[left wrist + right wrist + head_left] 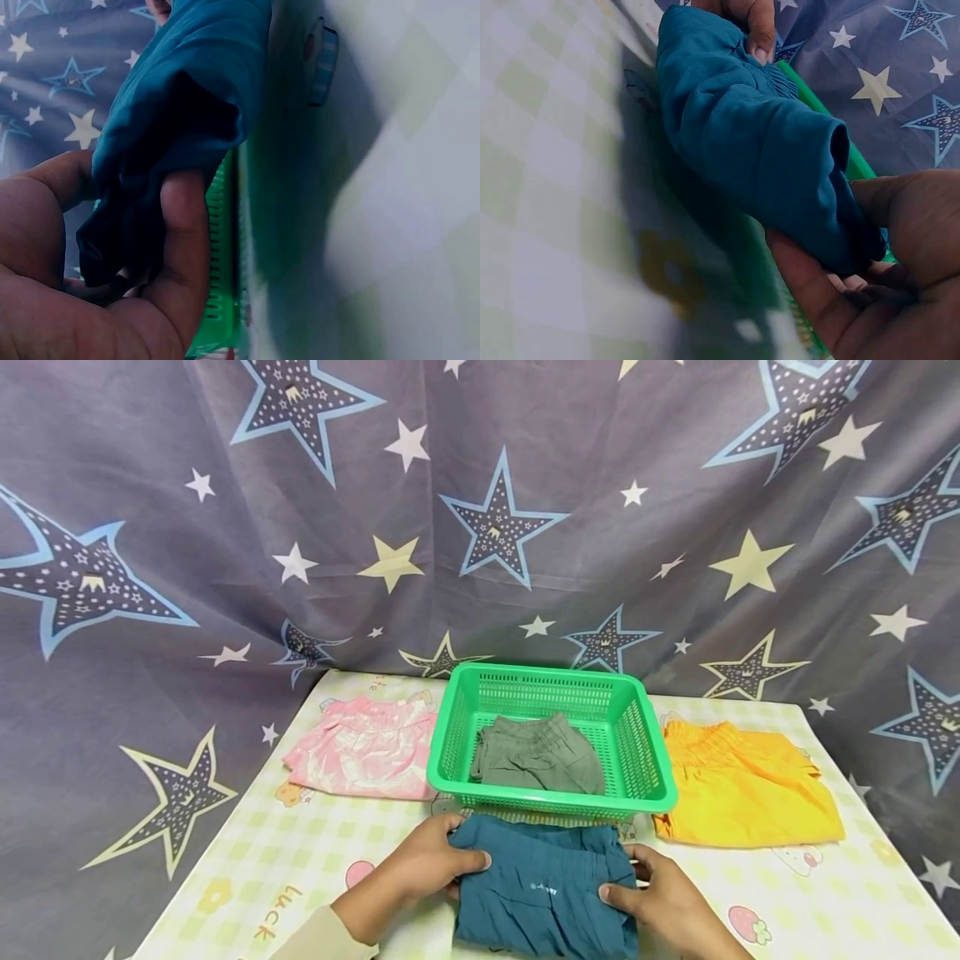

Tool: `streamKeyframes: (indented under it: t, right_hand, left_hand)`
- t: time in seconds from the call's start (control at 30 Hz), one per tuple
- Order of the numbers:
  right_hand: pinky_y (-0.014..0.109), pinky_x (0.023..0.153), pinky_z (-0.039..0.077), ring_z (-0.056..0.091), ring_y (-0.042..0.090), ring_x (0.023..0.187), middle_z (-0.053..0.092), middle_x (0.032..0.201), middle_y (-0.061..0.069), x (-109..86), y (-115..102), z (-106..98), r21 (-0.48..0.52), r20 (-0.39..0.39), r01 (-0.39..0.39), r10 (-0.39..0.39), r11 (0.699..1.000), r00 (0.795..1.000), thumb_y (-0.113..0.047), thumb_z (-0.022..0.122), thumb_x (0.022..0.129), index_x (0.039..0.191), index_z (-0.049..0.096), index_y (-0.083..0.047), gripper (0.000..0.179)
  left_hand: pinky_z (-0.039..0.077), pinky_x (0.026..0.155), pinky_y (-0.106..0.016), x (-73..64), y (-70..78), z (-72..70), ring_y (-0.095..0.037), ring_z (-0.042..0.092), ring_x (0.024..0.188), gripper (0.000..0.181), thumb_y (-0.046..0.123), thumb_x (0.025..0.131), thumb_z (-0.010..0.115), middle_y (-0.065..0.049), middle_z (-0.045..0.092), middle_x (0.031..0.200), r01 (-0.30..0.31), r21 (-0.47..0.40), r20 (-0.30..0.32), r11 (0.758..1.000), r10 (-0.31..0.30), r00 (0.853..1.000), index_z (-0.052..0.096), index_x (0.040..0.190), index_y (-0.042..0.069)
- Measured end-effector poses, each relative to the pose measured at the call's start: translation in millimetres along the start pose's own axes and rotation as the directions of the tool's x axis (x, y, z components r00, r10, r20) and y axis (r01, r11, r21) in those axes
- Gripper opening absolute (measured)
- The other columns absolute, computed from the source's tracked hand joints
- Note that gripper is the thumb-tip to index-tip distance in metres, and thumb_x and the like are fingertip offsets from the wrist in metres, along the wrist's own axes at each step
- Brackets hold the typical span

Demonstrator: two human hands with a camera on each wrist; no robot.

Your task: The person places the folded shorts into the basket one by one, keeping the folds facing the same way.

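Folded teal shorts (543, 893) with an elastic waistband and small white lettering are held between both hands, just in front of the basket. My left hand (431, 860) pinches the left edge, thumb on top and fingers beneath. At the right edge my right hand (663, 893) grips the cloth the same way. Both wrist views show the teal fabric (187, 82) raised off the tabletop, its shadow falling on the cloth below. Behind it stands a green plastic basket (551, 797) with folded grey-green shorts (536, 756) lying inside.
Folded pink-and-white patterned shorts (367, 752) lie left of the basket. Folded yellow shorts (750, 785) lie on its right. A checked tablecloth (300, 852) with printed figures covers the table. A grey star-patterned curtain (465, 510) hangs right behind.
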State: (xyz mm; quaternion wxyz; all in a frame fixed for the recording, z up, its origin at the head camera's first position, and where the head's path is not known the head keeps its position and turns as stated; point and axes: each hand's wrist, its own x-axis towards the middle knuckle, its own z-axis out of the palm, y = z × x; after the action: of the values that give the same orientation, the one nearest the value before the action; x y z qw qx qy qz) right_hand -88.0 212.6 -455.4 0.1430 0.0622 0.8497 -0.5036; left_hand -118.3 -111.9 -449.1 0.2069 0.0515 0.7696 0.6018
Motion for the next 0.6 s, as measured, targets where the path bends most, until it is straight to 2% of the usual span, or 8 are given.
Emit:
streamKeyframes:
  t: [0.1,0.2,0.43,0.6]
  right_hand:
    - [0.043,0.068,0.057,0.068,0.026,0.093,0.069,0.108,0.010,-4.0,-4.5,-3.4,0.027,0.013,0.007,-0.007,1.000,1.000,-0.013,0.084,0.084,0.135,0.055,0.007,0.062]
    - [0.041,0.071,0.058,0.068,0.027,0.096,0.070,0.111,0.010,-7.9,-8.8,-7.8,0.015,0.016,0.039,-0.039,0.999,0.999,-0.015,0.084,0.084,0.135,0.056,0.006,0.062]
    - [0.041,0.074,0.058,0.068,0.029,0.100,0.069,0.115,0.011,-18.0,-22.0,-19.9,-0.030,0.031,0.077,-0.076,0.997,0.997,-0.016,0.085,0.085,0.136,0.055,0.007,0.064]
    - [0.041,0.075,0.059,0.068,0.028,0.100,0.069,0.115,0.010,-23.9,-32.1,-25.2,-0.037,0.015,0.059,-0.058,0.998,0.998,-0.017,0.086,0.083,0.136,0.056,0.007,0.066]
  left_hand:
    - [0.058,0.053,-0.042,-2.6,4.9,-1.5,-0.023,0.069,0.065,0.056,0.011,0.085,0.081,-0.010,0.068,0.096,0.003,0.013,-0.002,1.000,-0.003,1.000,0.055,0.132,-0.006]
    - [0.058,0.053,-0.042,-5.0,10.5,-3.3,-0.022,0.068,0.063,0.059,0.014,0.085,0.082,-0.009,0.067,0.097,-0.006,0.036,-0.006,0.999,0.006,1.000,0.055,0.134,-0.004]
    - [0.057,0.053,-0.049,-13.3,27.0,-8.2,-0.020,0.065,0.057,0.039,0.015,0.085,0.082,-0.008,0.068,0.089,-0.051,0.038,0.022,0.998,0.050,0.998,0.063,0.116,0.002]
    - [0.056,0.052,-0.052,-19.2,39.3,-10.4,-0.020,0.063,0.054,0.038,0.014,0.085,0.082,-0.007,0.069,0.088,-0.090,0.018,0.037,0.996,0.089,0.995,0.063,0.115,0.002]
